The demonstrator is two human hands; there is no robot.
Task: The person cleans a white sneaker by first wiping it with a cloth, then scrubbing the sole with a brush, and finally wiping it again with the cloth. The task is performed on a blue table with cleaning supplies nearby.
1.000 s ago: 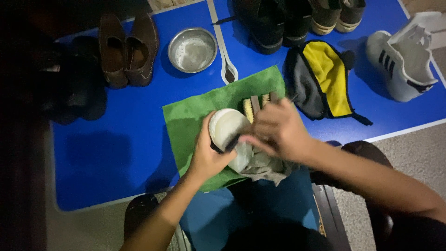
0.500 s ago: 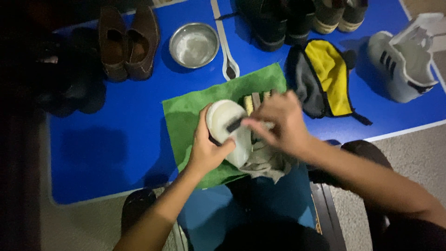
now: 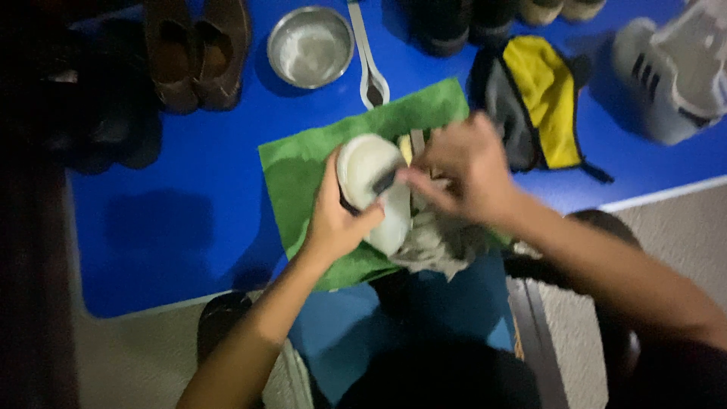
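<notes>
On the blue table (image 3: 189, 220), past brown leather loafers (image 3: 193, 49) and a round steel bowl (image 3: 310, 47), the left hand (image 3: 333, 220) clamps a white shoe, sole up (image 3: 371, 185), over the green cloth (image 3: 303, 174), while the right hand (image 3: 462, 170) pinches a small dark brush (image 3: 385, 182) against the sole, near a yellow-and-grey cloth (image 3: 538, 98).

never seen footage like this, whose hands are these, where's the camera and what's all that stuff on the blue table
The camera sits on a person's head and looks down, so both arms are that person's own. The left hand grips a pale shoe, sole up. The right hand holds a small dark brush against that sole. Under them lies a green cloth on the blue table. Farther back are brown shoes, a metal bowl, a shoehorn, a yellow and grey cloth and a white sneaker.
</notes>
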